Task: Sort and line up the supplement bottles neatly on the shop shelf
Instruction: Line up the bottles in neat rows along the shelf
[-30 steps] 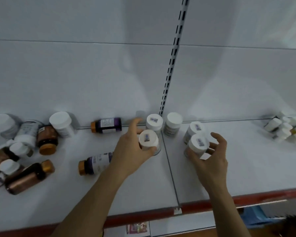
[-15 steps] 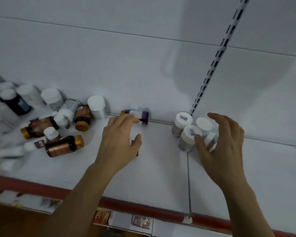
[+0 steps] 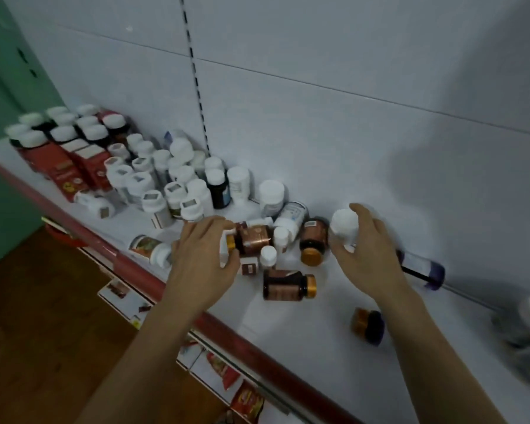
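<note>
— White shelf (image 3: 334, 347), red rail (image 3: 135, 269) along its front. Which step is this?

— Picking from the loose pile in the middle. The right hand (image 3: 371, 255) grasps a white bottle (image 3: 344, 228), cap up, at the pile's right edge near the back wall. The thumb is low on its body and the fingers are behind it.

— And the left hand (image 3: 202, 258)?

— It is curled over the gold-capped end of a copper bottle (image 3: 254, 238) that lies on its side. Whether it has a real grip, I cannot tell.

— Next move?

— I'd judge the white bottle wants lifting clear and carrying to its own kind. The copper one needs standing up first.

— What's in the way?

— Plenty. A small bottle (image 3: 268, 255) stands just beside the copper one. A second copper bottle (image 3: 288, 289) lies nearer the front, and a third (image 3: 311, 243) lies close against the white bottle. A purple bottle (image 3: 423, 267) lies behind the right wrist, and a dark jar (image 3: 367, 325) sits apart. To the left, standing rows (image 3: 153, 179) and red boxes (image 3: 65, 169) crowd the shelf. A stray bottle (image 3: 149, 247) lies by the rail.
</note>
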Demonstrator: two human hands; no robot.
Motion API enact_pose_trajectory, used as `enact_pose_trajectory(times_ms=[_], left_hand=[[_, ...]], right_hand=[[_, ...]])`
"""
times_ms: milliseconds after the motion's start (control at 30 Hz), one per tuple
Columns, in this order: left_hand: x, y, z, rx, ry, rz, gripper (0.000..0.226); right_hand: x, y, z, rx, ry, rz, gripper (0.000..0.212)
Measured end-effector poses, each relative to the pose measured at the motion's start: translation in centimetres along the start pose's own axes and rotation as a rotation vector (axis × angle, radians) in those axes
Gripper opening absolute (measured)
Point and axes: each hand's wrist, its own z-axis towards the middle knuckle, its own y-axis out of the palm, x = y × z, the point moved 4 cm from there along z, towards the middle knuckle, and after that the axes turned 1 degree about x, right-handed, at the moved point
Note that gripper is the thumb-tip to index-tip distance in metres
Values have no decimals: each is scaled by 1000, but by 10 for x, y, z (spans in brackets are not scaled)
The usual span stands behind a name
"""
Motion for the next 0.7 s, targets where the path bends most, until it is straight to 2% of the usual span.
enact_pose_trajectory(times_ms=[67, 133, 233, 333, 467, 600, 700], left_hand=[[-14, -3, 16, -15, 0, -38, 40], [-18, -2, 32, -39, 43, -92, 42], [-10, 3, 67, -86, 141, -196, 42], [2, 24, 113, -171, 169, -226, 49], [9, 67, 151, -319, 55, -268, 57], [5, 81, 152, -242, 71, -308, 50], [6, 57, 141, -127, 122, -495, 50]], right_hand=[[-7, 22, 15, 14, 69, -58, 73], [-9, 36, 22, 89, 106, -77, 65], [-10, 42, 26, 130, 125, -17, 51], [-12, 38, 19, 142, 157, 41, 45], [-22, 27, -13, 319, 189, 170, 61], [-27, 23, -44, 473, 281, 297, 71], [-27, 18, -62, 549, 269, 365, 68]])
